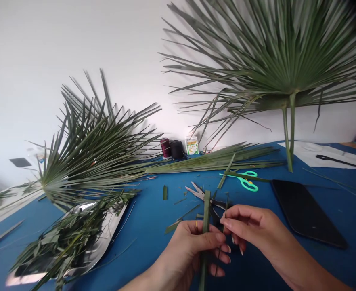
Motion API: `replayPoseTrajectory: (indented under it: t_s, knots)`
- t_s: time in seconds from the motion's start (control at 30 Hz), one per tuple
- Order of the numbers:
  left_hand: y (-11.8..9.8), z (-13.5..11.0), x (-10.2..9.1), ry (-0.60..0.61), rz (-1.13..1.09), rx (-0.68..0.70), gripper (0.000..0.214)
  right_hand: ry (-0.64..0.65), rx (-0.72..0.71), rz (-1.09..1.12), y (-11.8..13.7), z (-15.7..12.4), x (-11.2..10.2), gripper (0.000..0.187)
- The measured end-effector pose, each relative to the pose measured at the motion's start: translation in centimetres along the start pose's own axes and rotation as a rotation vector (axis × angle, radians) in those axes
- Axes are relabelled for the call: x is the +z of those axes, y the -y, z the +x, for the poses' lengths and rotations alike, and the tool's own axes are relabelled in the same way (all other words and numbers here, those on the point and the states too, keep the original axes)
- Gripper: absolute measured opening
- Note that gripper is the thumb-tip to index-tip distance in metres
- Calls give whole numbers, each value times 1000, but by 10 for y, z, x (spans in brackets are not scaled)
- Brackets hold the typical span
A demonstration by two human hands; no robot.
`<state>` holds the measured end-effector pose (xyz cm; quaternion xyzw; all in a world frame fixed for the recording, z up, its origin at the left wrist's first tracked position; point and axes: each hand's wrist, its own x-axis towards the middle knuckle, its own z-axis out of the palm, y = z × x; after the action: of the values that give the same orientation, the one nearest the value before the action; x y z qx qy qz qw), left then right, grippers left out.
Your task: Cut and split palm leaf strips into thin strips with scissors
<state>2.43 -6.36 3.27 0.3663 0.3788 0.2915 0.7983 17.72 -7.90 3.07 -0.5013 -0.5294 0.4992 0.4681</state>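
My left hand (200,246) is closed round a flat green palm leaf strip (206,212), its thumb pressed across it, the strip standing nearly upright. Close beside it, my right hand (250,226) pinches a thin dark strand (226,206) between thumb and forefinger. The strand runs down past the left fingertips. Just beyond both hands lie dark-handled scissors (197,193) with their blades parted; the handles are partly hidden. Leaf scraps (172,227) lie to the left of the scissors.
A metal tray (113,226) piled with leaf cuttings stands left. Green-handled scissors (249,182) and a black tablet-like slab (308,214) lie right. Behind are thread spools (177,149), a white container (191,144) and large palm fronds (296,68) against the wall.
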Motion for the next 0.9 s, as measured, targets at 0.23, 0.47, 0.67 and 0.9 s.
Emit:
replayPoseTrajectory:
  t_s: [0.23,0.47,0.67,0.9]
  knots:
    - [-1,-2,-4,34,-41,3,7,-113,-102,-221,-10,7,-9,33]
    - [0,-1,-8,40,71,-79,9,-178,-192,-487,-16,20,-27,36]
    - [-1,3,-14,-21,-9,19,12,-164,-276,-836,-36,19,-29,17]
    - [-5,3,-17,5,-45,82,22,-226,-464,-1087,-54,19,-27,17]
